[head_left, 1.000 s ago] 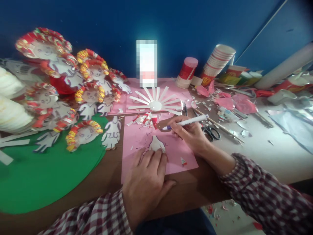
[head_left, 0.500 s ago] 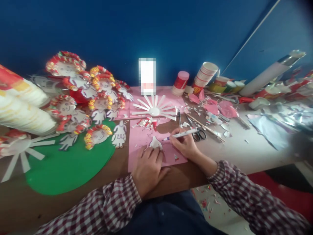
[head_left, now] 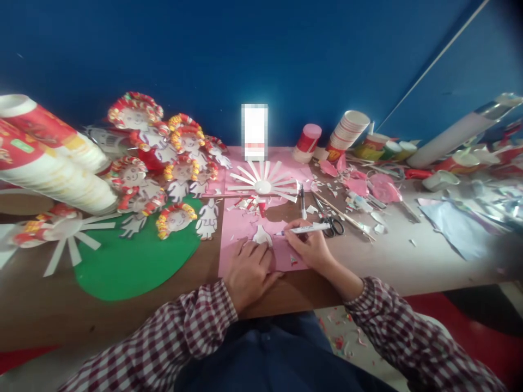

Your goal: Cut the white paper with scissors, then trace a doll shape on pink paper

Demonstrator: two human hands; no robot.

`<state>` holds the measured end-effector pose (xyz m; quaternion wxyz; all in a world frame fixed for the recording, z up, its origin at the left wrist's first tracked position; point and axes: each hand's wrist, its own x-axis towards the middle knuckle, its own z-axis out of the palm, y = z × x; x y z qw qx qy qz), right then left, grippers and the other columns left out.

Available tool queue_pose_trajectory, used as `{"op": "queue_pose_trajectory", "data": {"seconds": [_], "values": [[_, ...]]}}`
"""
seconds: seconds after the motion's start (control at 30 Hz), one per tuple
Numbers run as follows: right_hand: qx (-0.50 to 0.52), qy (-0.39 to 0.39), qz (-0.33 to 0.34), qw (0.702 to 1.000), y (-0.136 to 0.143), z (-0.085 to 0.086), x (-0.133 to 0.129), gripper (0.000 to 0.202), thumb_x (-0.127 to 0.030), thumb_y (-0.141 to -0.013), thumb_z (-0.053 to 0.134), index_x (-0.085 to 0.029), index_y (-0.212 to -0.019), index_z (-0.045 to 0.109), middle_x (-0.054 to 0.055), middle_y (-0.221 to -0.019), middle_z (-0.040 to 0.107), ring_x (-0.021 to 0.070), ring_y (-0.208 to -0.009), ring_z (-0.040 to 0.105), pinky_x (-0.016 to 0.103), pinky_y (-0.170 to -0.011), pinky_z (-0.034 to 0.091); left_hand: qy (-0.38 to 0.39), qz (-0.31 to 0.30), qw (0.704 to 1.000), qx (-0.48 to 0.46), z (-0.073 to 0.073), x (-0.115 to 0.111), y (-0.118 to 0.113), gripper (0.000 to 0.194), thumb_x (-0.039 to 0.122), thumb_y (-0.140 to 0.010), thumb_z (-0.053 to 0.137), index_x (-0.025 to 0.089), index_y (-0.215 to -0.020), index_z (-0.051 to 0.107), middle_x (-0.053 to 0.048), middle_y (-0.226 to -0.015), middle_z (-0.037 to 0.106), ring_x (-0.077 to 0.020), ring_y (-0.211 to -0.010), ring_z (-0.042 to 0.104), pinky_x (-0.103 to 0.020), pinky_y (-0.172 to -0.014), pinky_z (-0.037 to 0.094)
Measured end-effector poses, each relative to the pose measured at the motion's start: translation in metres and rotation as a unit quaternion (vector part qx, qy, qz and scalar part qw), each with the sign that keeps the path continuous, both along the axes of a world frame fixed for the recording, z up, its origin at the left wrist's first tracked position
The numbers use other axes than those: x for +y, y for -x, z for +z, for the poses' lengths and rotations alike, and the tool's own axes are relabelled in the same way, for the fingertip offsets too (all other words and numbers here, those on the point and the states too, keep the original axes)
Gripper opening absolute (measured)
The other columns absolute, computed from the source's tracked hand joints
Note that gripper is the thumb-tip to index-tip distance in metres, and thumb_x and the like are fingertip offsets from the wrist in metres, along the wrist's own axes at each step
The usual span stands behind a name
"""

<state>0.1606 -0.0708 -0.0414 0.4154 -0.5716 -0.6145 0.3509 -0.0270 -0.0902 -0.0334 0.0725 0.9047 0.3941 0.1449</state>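
My left hand (head_left: 250, 271) lies flat, its fingertips pressing on the lower part of a white paper cutout (head_left: 261, 234) with a dark outline. Beneath it is a pink sheet (head_left: 227, 251) on the brown table. Between the thumb and fingers of my right hand (head_left: 314, 251) is a white marker (head_left: 308, 228), its tip pointing left, just off the cutout's right edge. Black-handled scissors (head_left: 336, 226) lie right of that hand. A white paper cup cut into spread strips (head_left: 262, 188) rests beyond both hands.
Paper dolls with red and yellow curled hair (head_left: 178, 219) lie on and around a green sheet (head_left: 134, 272). Stacked paper cups (head_left: 61, 169) lean at left; another cup stack (head_left: 347, 133) stands at back right. Paper scraps, sticks and a second pen (head_left: 303, 206) litter the right side.
The view has turned slightly left, so more cups show there. The marker tip sits a little farther right of the cutout. My left hand keeps its place on the paper.
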Motion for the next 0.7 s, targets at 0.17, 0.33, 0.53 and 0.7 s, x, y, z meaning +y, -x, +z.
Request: {"op": "queue_pose_trajectory", "data": {"seconds": [0.17, 0.33, 0.53, 0.7], "values": [[-0.005, 0.007, 0.017, 1.0, 0.002, -0.0038, -0.0008, 0.012, -0.027, -0.08, 0.056, -0.015, -0.077, 0.057, 0.0, -0.064, 0.056, 0.0109, -0.056, 0.048, 0.021, -0.051, 0.038, 0.008, -0.002, 1.0, 0.009, -0.0012, 0.0001, -0.0001, 0.045, 0.047, -0.085, 0.045, 0.011, -0.108, 0.059, -0.012, -0.109, 0.06, -0.0268, -0.104, 0.048, -0.049, -0.1, 0.029], [-0.012, -0.004, 0.019, 1.0, 0.0045, -0.0028, -0.002, 0.011, -0.025, -0.079, 0.055, -0.014, -0.078, 0.058, 0.0, -0.064, 0.055, 0.0101, -0.055, 0.046, 0.021, -0.05, 0.036, 0.01, -0.006, 1.0, 0.009, 0.0008, 0.0001, -0.0005, 0.043, 0.045, -0.086, 0.045, 0.011, -0.109, 0.058, -0.013, -0.109, 0.06, -0.0263, -0.104, 0.048, -0.047, -0.1, 0.028], [-0.013, -0.019, 0.022, 1.0, 0.0049, -0.0033, -0.0011, 0.008, -0.022, -0.078, 0.054, -0.015, -0.077, 0.057, -0.001, -0.063, 0.053, 0.01, -0.055, 0.046, 0.021, -0.051, 0.037, 0.007, -0.001, 1.0, 0.01, -0.0027, 0.0, -0.0004, 0.048, 0.046, -0.086, 0.044, 0.011, -0.117, 0.053, -0.013, -0.111, 0.058, -0.0268, -0.106, 0.048, -0.046, -0.1, 0.028], [-0.02, -0.029, 0.012, 0.999, 0.0047, -0.0051, -0.0004, 0.005, -0.022, -0.077, 0.055, -0.017, -0.076, 0.055, -0.001, -0.062, 0.054, 0.0106, -0.053, 0.047, 0.02, -0.049, 0.037, 0.003, -0.001, 1.0, 0.018, -0.0072, 0.0009, -0.0001, 0.05, 0.049, -0.085, 0.043, 0.012, -0.117, 0.054, -0.013, -0.112, 0.058, -0.0282, -0.105, 0.047, -0.047, -0.1, 0.027]]}}
